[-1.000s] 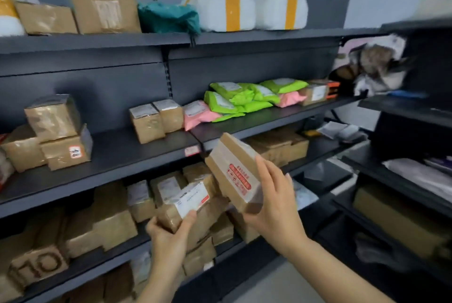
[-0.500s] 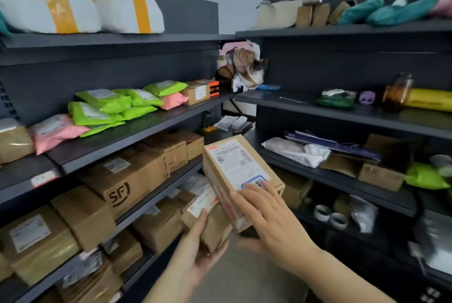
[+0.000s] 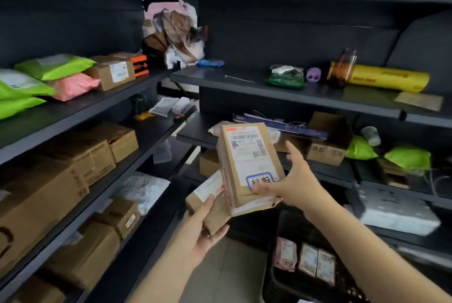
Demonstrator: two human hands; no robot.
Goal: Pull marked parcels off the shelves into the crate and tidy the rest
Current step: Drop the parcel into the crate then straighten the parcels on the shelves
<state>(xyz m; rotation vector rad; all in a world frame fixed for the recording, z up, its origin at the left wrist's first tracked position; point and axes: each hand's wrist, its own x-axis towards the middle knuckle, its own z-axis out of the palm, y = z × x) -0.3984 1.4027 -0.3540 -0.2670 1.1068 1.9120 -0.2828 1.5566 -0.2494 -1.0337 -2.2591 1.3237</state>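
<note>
My right hand (image 3: 294, 185) holds a brown cardboard parcel (image 3: 247, 155) upright, thumb on its face beside a blue-framed mark under the white label. Just below and to the left, my left hand (image 3: 203, 231) grips a smaller brown parcel (image 3: 208, 202) with a white and red label. Both parcels are held in mid air between the two shelf units. A black crate (image 3: 276, 271) stands on the floor at the lower right, with a pink packet (image 3: 286, 253) and two brownish packets (image 3: 318, 266) inside.
Dark shelves run along the left with cardboard boxes (image 3: 80, 158) and green and pink mailers (image 3: 49, 75). The right shelves carry a yellow roll (image 3: 389, 78), an amber jar (image 3: 342, 67), green bags (image 3: 406, 155) and a white box (image 3: 396, 212). Bare floor lies between them.
My view has swung right from the left shelves toward the right unit, and the crate has come into sight. Both hands have carried their parcels along, the larger one now label-up.
</note>
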